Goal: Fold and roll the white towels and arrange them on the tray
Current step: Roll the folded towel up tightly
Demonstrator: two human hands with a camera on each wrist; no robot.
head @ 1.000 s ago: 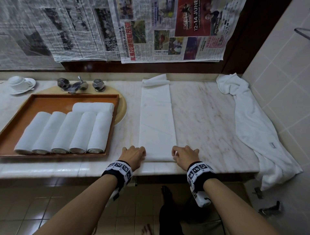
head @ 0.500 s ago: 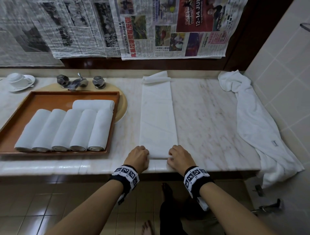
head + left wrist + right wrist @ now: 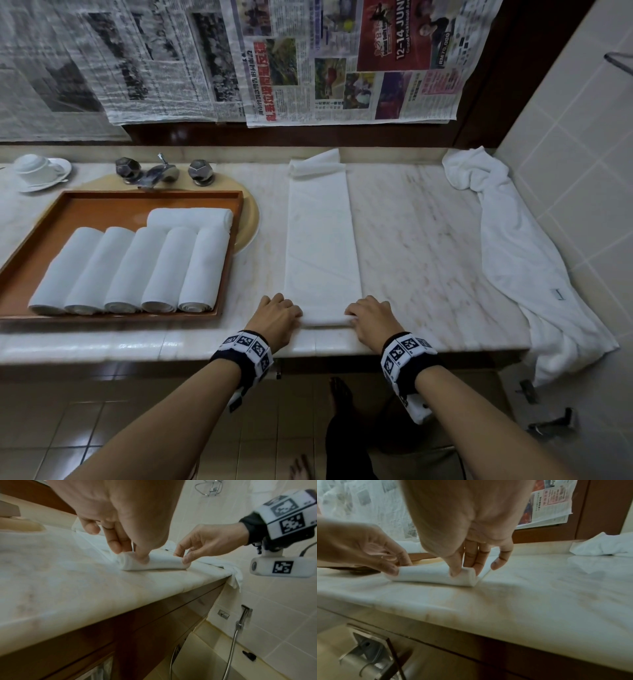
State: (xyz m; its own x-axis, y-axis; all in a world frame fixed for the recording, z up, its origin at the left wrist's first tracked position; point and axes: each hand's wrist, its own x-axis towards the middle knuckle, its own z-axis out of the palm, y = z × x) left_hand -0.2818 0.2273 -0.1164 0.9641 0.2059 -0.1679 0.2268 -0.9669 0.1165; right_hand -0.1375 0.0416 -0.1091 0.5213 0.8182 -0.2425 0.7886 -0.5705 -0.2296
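Long white terry towel folded into a narrow strip [image 3: 322, 240] lies flat on the pale veined marble counter [image 3: 418, 240], just right of the orange-brown wooden tray [image 3: 102, 205], running from the counter's front edge back to the wall, where its far end is bunched. Near end is turned over into a small, soft starter roll [image 3: 152, 562]. Left hand [image 3: 277, 317] pinches the roll's left end, thumb in front and fingers curled over the top; right hand [image 3: 371, 317] does the same at the right end, thumb tip [image 3: 453, 572] pressed into the front face. Both hands gripping the towel, nothing else held. Handling, judged from the look: light, limp cloth with no stiffness of its own; the roll dents under the thumbs and would likely spring loose if let go. Marble looks smooth, so the strip may slide rather than turn unless pressed down while rolling. Best hold seems the two outer ends of the roll, as now, keeping even tension so it does not cone or drift sideways. On the tray: five rolled white towels [image 3: 130, 270] side by side, a sixth [image 3: 190, 217] lying crosswise behind them. A loose crumpled white towel [image 3: 520, 253] drapes off the counter, well right of the tray, not yet folded.
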